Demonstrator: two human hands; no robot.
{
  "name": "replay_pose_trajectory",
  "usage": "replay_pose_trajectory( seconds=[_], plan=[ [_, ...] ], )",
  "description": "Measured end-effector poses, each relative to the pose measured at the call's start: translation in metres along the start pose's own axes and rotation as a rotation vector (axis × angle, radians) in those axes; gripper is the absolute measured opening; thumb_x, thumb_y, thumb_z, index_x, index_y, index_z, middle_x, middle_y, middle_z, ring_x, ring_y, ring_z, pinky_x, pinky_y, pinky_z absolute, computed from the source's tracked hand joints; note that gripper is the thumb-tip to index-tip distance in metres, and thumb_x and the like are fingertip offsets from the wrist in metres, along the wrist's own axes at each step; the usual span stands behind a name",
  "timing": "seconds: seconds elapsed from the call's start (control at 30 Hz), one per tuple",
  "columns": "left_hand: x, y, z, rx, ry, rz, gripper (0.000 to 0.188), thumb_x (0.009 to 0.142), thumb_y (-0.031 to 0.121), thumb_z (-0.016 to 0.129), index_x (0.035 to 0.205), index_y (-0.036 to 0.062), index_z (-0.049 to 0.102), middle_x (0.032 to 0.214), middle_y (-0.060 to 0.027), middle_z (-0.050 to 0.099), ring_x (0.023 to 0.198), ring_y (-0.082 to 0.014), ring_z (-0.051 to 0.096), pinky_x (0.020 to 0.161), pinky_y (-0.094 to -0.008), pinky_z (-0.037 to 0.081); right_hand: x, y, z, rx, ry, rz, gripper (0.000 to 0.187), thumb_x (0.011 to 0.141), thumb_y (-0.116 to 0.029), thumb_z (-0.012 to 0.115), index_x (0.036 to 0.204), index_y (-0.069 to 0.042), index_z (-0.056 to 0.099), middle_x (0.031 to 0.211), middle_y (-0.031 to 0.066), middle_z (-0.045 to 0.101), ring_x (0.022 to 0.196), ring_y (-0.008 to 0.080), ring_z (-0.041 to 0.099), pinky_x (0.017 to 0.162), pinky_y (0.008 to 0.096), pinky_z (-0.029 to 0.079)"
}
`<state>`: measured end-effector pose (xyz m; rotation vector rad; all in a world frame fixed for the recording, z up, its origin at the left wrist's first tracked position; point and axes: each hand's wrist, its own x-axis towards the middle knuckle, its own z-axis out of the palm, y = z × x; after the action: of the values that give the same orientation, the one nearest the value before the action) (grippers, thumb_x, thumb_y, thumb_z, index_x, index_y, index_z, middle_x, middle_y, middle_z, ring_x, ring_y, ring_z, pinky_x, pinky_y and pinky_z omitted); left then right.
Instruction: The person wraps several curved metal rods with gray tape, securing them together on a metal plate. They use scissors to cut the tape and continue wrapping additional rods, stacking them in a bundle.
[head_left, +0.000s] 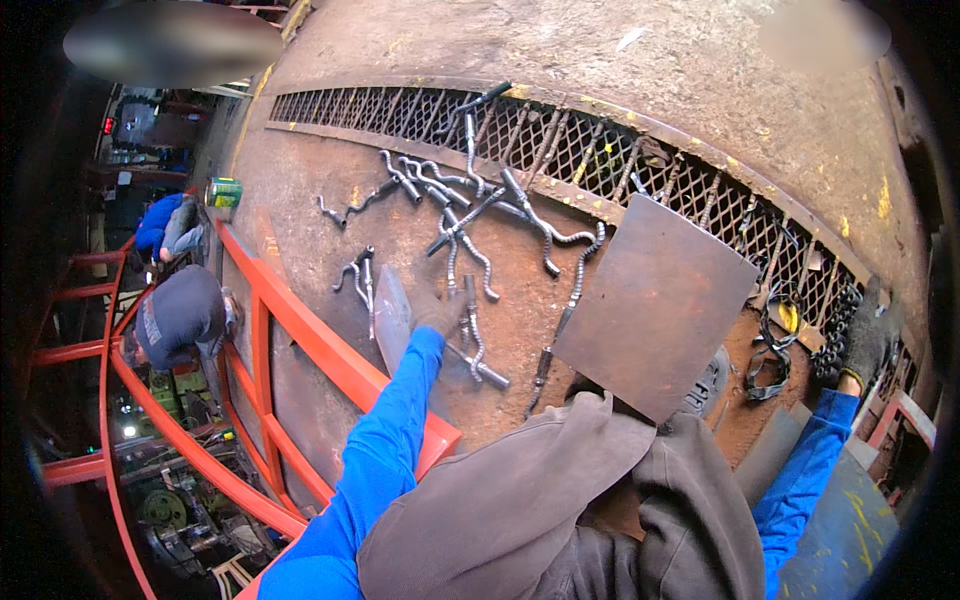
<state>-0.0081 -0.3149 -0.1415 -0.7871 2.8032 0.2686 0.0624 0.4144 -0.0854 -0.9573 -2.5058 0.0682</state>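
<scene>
My left hand (438, 312), in a brownish glove, is low over the floor among bent metal pipes (473, 335). It is smeared by motion, so its fingers and anything in them are unclear. A blurred grey flat sheet (393, 312) shows right beside that hand. My right hand (872, 338), in a dark glove, reaches out at the far right with its fingers stretched forward. It is next to a heap of small dark metal rings (832, 335). A square brown metal plate (655, 305) is in front of my knees, between the two hands.
More bent pipes (450, 215) lie scattered ahead, some across a long floor grating (560, 150). Black straps (770, 350) lie near the rings. Red-orange steel railing (300, 325) runs along my left. Beyond it two people (180, 315) bend near machinery; a green can (224, 192) stands by the railing.
</scene>
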Motion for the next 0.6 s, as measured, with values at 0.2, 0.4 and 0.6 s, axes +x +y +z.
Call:
replay_pose_trajectory(
  seconds=[0.2,0.4,0.6],
  plan=[
    [-0.064,0.028,-0.016,0.123,-0.269,-0.037,0.092,0.070,0.052,0.080,0.134,-0.0076,0.049,0.127,-0.0302,0.060,0.118,-0.0415,0.060,0.100,-0.0448,0.048,-0.015,-0.058,-0.018,0.241,-0.099,-0.010,0.044,0.098,-0.035,0.061,0.125,0.000,0.061,0.122,0.0189,0.065,0.113,0.0292,0.061,0.100,0.0387,0.046],
    [-0.075,0.020,-0.006,0.296,-0.198,-0.017,0.079,0.076,0.048,0.073,0.131,-0.0041,0.052,0.126,-0.0285,0.061,0.116,-0.0431,0.061,0.099,-0.0471,0.048,-0.029,-0.076,-0.022,0.554,-0.320,0.001,0.033,0.100,-0.028,0.060,0.121,-0.003,0.064,0.117,0.0130,0.067,0.103,0.0230,0.064,0.095,0.0350,0.048],
    [-0.059,0.008,0.016,0.440,-0.362,0.089,0.067,0.080,0.044,0.069,0.128,-0.0014,0.056,0.119,-0.0290,0.064,0.111,-0.0441,0.063,0.096,-0.0490,0.049,-0.029,-0.072,-0.036,0.169,-0.219,-0.431,0.026,0.100,-0.019,0.053,0.118,-0.005,0.067,0.122,0.0150,0.064,0.113,0.0276,0.061,0.097,0.0360,0.046]
  ],
)
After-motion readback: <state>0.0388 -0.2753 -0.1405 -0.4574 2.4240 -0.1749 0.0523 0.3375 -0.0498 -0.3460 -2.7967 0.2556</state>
